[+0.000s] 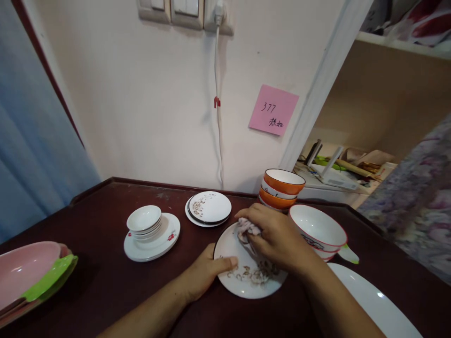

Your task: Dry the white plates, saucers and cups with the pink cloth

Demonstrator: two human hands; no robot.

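Note:
A white plate (246,281) with a brown flower pattern and dark rim is tilted above the dark table. My left hand (207,270) grips its left edge, thumb on the upper face and fingers hidden beneath. In my right hand (273,230) a crumpled whitish cloth (248,228) is bunched and pressed against the plate's far part. Just beyond lies a small stack of similar plates (210,206). Close past my right hand stand stacked orange and white bowls (283,188).
To the left, small white bowls (144,218) sit stacked on white plates (155,251); farther left are pink dishes (28,267) with a green piece (51,279). Red-rimmed bowls (319,227) and a large white plate (369,300) are at right. A cord (219,141) hangs down the wall.

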